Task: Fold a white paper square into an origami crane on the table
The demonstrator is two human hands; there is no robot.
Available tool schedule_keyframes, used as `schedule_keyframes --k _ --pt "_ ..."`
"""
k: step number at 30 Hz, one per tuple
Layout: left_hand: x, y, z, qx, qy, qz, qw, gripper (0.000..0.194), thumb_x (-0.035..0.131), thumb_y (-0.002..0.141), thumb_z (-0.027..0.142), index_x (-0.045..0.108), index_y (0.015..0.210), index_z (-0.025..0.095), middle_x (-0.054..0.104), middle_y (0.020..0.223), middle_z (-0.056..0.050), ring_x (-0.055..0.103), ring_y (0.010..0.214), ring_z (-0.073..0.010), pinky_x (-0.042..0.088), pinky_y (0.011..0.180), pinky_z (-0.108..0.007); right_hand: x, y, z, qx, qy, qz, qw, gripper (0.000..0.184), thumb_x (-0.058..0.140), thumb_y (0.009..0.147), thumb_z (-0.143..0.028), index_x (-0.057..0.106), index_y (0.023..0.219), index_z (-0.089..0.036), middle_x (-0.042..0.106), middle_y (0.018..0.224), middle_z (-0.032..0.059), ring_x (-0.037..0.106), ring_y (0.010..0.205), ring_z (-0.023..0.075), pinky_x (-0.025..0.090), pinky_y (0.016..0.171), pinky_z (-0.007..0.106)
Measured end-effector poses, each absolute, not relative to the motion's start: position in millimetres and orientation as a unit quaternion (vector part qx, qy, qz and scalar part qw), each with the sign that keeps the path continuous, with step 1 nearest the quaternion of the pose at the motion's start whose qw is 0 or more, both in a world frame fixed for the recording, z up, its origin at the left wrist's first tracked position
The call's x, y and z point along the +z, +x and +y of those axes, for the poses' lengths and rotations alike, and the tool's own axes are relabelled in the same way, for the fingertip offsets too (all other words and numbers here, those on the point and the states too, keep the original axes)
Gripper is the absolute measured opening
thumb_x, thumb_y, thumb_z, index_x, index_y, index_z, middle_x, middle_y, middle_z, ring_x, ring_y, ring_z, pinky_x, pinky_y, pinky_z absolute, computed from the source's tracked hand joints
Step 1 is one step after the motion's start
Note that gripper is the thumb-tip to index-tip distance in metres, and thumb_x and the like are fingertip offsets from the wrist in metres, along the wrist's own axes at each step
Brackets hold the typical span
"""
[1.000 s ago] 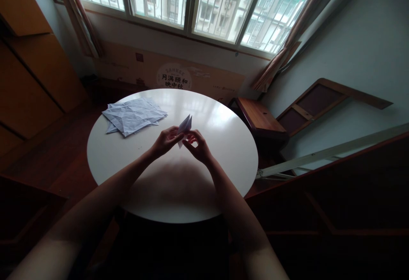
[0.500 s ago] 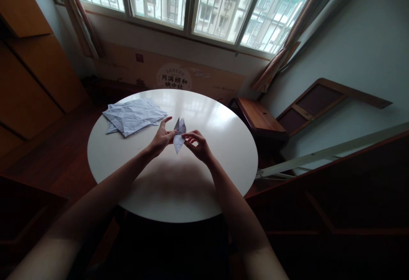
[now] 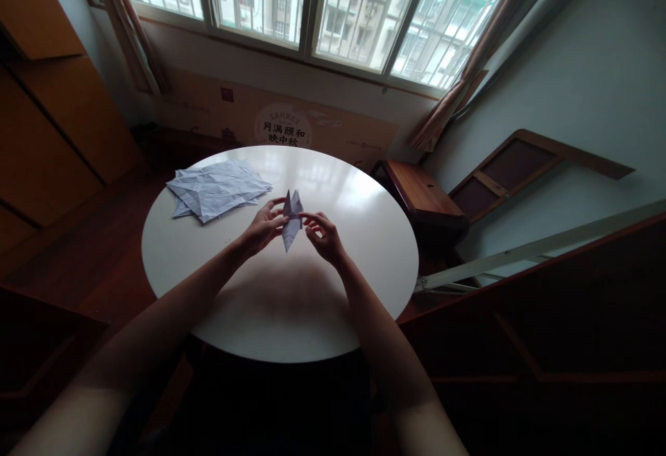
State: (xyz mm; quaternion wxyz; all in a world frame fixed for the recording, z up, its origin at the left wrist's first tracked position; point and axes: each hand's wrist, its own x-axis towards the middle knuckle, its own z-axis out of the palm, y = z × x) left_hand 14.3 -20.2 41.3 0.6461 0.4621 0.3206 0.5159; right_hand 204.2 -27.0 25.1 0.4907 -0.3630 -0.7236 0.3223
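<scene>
A small piece of folded paper (image 3: 291,227), pale grey-blue, is held up above the round white table. It has two points at the top and one long point hanging down. My left hand (image 3: 264,225) pinches its left side, thumb in front and fingers partly behind. From the right, my right hand (image 3: 323,235) reaches in with the index finger on the paper's middle, at its right edge; the other fingers are curled. Left of my hands lies a stack of creased paper sheets (image 3: 218,189) on the table.
The round white table (image 3: 312,331) stands in front of me. Behind its right side is a wooden stool-like piece of furniture (image 3: 424,189). Barred windows (image 3: 359,12) and a printed banner (image 3: 333,130) line the far wall. An orange-brown cabinet (image 3: 52,130) is at the left.
The raised fingers of my left hand have come in behind the folded paper. My right index finger has straightened along it, and the paper has turned slightly.
</scene>
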Motion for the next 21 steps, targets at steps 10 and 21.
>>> schedule_keyframes --k 10,21 --pt "34.3 26.0 -24.5 0.506 0.424 0.338 0.671 0.047 0.086 0.067 0.023 0.053 0.099 0.015 0.069 0.092 -0.007 0.066 0.069 -0.015 0.053 0.066 -0.03 22.9 199.5 -24.6 0.353 -0.364 -0.687 0.52 0.048 0.074 0.078 -0.043 0.061 0.12 -0.024 0.063 0.087 0.001 0.06 0.072 0.0129 0.049 0.066 0.027" --pt "32.5 23.6 -23.5 0.445 0.533 0.318 0.646 0.055 0.081 0.071 0.053 0.074 0.107 0.012 0.075 0.088 -0.011 0.068 0.083 -0.023 0.049 0.076 -0.033 28.3 201.1 -28.6 0.251 -0.409 -0.676 0.559 0.061 0.076 0.077 -0.038 0.053 0.133 -0.026 0.064 0.091 0.0016 0.06 0.077 0.0156 0.051 0.068 0.029"
